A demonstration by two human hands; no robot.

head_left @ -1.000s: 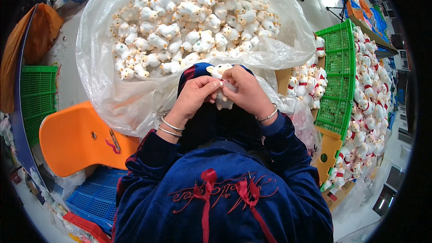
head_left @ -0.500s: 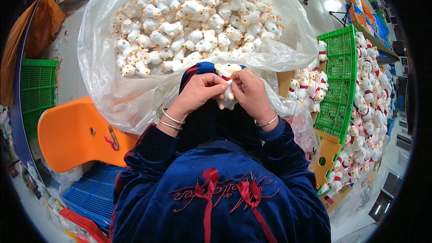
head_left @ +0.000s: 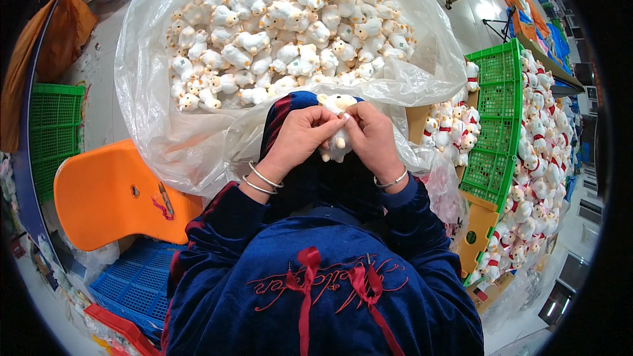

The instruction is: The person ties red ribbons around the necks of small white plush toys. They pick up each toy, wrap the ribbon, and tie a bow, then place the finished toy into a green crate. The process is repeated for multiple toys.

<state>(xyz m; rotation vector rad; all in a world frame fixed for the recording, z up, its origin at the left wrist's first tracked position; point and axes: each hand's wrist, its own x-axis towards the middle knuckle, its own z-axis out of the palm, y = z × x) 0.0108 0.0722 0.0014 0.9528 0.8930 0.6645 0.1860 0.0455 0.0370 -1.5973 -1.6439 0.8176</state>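
Toy, white and plush, is held upright just above the person's lap, its head toward the far side. The left hand and right hand meet at its neck, fingers and thumbs pinching there; what small piece may sit between the tips is hard to make out. Just beyond it lies the near edge of a clear plastic bag, spread wide and heaped with white plush toys. Left of the bag runs a strip of pale floor, reaching a green crate. Near left, an orange chair carries a small tool. To the right, a cardboard box holds red-banded toys; beside it, a larger green crate is piled with more, bounding the room on that side.
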